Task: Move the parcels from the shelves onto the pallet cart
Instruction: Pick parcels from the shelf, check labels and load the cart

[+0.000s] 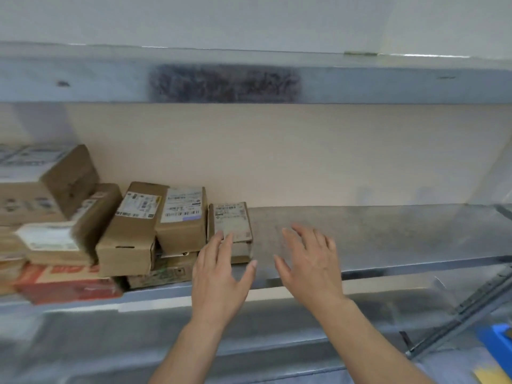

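Far left, a red carton (66,284) sits under stacked cardboard parcels (130,231) on the shelf (388,236), and their shipping labels are too blurred to read. The left hand (219,275) has fingertips on the small end parcel (231,217), its grip spread wide and holding nothing. The right hand (310,267) hovers beside it, equally open, probably to clamp the parcel's far side.

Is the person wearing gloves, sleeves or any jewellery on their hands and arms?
No. The left hand and the right hand are bare: no gloves, and no ring shows on the fingers in view. Neither wrist carries a watch or band. The left forearm and right forearm are uncovered down to the picture's bottom edge, so no sleeve appears. Blur could hide small marks.
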Demonstrator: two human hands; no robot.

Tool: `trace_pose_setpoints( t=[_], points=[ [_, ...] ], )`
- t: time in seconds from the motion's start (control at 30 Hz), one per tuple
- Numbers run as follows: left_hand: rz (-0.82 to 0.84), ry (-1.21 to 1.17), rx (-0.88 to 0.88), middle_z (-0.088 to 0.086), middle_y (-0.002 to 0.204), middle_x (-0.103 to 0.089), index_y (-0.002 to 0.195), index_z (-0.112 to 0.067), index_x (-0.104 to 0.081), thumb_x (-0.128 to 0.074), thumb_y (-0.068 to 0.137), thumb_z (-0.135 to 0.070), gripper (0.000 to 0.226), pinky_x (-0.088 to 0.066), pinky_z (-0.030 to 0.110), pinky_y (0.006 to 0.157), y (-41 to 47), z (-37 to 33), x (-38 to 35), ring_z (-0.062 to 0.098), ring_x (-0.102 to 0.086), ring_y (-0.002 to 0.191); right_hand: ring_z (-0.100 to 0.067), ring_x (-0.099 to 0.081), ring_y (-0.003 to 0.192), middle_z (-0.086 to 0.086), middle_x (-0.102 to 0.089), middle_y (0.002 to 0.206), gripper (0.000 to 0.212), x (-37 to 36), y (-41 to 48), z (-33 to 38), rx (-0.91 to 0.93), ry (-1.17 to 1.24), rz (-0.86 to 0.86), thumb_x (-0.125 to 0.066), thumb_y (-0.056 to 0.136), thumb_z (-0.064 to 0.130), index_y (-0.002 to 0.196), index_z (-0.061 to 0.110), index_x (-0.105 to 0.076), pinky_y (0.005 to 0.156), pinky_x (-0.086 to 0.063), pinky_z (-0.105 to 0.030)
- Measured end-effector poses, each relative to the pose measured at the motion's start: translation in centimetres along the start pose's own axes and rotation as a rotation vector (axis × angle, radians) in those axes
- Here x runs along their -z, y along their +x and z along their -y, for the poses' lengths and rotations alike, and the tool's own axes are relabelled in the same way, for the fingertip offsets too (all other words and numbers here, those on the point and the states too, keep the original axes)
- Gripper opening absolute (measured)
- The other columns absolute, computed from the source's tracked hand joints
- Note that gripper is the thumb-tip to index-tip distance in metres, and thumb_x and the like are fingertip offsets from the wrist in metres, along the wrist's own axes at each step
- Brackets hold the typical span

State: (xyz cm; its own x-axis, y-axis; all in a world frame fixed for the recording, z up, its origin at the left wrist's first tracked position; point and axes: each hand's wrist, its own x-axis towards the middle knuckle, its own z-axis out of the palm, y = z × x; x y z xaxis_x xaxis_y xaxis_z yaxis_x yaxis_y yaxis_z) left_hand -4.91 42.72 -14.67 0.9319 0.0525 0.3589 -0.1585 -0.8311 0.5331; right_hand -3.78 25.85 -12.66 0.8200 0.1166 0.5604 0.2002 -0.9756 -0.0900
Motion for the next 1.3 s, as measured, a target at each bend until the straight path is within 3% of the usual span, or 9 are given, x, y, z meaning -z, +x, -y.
trace_pose_setpoints(
  t=[0.2,0.4,0.67,0.8,0.9,1.03,1.17,1.3],
  points=[
    [-0.055,-0.005,0.09,0.006,0.137,-0.048,0.138,-0.012,-0.045,-0.037,0.081,-0.061,0.076,-0.041,0.041,0.101,0.3,1.1,-0.4,0.025,-0.043,0.125,-0.029,-0.062,0.091,-0.01,-0.066,0.109,0.045,-2.4,2.9,0.1,0.097,0.036,0.028,-0.044,0.079,0.04,0.105,0.011,-0.067,0.081,-0.042,-0.039],
    [-0.082,0.057,0.177,0.004,0.134,-0.049,0.138,-0.014,-0.044,-0.035,0.082,-0.061,0.074,-0.044,0.04,0.097,0.7,0.5,-1.4,0.022,-0.045,0.121,-0.031,-0.066,0.082,-0.009,-0.069,0.099,0.045,-4.3,6.5,-1.3,0.179,0.055,0.095,-0.041,0.077,0.039,0.094,0.01,-0.072,0.072,-0.051,-0.039],
    [-0.254,0.05,0.399,0.008,0.115,-0.055,0.126,-0.008,-0.054,-0.045,0.081,-0.055,0.065,-0.047,0.039,0.086,0.8,-1.4,-3.5,0.026,-0.053,0.106,-0.032,-0.066,0.088,-0.008,-0.069,0.101,0.048,-8.0,9.4,-4.0,0.253,0.19,0.26,-0.037,0.084,0.041,0.101,0.01,-0.07,0.075,-0.052,-0.042],
    [-0.248,0.02,0.492,0.004,0.119,-0.051,0.13,-0.011,-0.048,-0.057,0.086,-0.044,0.056,-0.045,0.034,0.088,0.8,-2.4,-4.4,0.022,-0.05,0.11,-0.035,-0.056,0.111,-0.012,-0.061,0.122,0.066,-9.5,11.2,-4.0,0.302,0.368,0.347,-0.023,0.087,0.049,0.122,0.008,-0.06,0.092,-0.045,-0.043],
    [-0.227,0.042,0.51,0.002,0.123,-0.05,0.136,-0.012,-0.042,-0.048,0.088,-0.054,0.064,-0.042,0.032,0.091,0.8,-2.9,-5.0,0.019,-0.047,0.115,-0.03,-0.044,0.127,-0.009,-0.049,0.139,0.079,-10.3,12.2,-3.8,0.344,0.439,0.41,-0.012,0.086,0.057,0.138,0.009,-0.046,0.104,-0.034,-0.039],
    [-0.201,0.073,0.502,0.0,0.131,-0.047,0.141,-0.014,-0.036,-0.049,0.091,-0.049,0.062,-0.038,0.028,0.096,0.9,-3.3,-5.2,0.016,-0.043,0.122,-0.025,-0.031,0.137,-0.007,-0.035,0.15,0.057,-11.3,13.4,-3.5,0.344,0.496,0.491,-0.028,0.101,0.044,0.147,0.01,-0.031,0.112,-0.025,-0.034],
    [-0.182,0.067,0.506,-0.003,0.139,-0.042,0.144,-0.018,-0.029,-0.048,0.092,-0.048,0.063,-0.034,0.026,0.099,1.4,-3.3,-5.0,0.013,-0.038,0.128,-0.023,-0.026,0.14,-0.005,-0.03,0.153,0.056,-11.6,14.5,-2.9,0.333,0.53,0.602,-0.027,0.102,0.04,0.15,0.013,-0.022,0.111,-0.025,-0.035],
    [-0.139,0.03,0.519,-0.003,0.146,-0.038,0.147,-0.019,-0.023,-0.045,0.092,-0.049,0.067,-0.033,0.027,0.102,1.7,-3.2,-4.9,0.014,-0.033,0.134,-0.026,-0.039,0.129,-0.005,-0.047,0.141,0.049,-12.5,14.5,-2.5,0.328,0.533,0.675,-0.027,0.102,0.04,0.144,0.017,-0.035,0.1,-0.035,-0.037]
  ],
)
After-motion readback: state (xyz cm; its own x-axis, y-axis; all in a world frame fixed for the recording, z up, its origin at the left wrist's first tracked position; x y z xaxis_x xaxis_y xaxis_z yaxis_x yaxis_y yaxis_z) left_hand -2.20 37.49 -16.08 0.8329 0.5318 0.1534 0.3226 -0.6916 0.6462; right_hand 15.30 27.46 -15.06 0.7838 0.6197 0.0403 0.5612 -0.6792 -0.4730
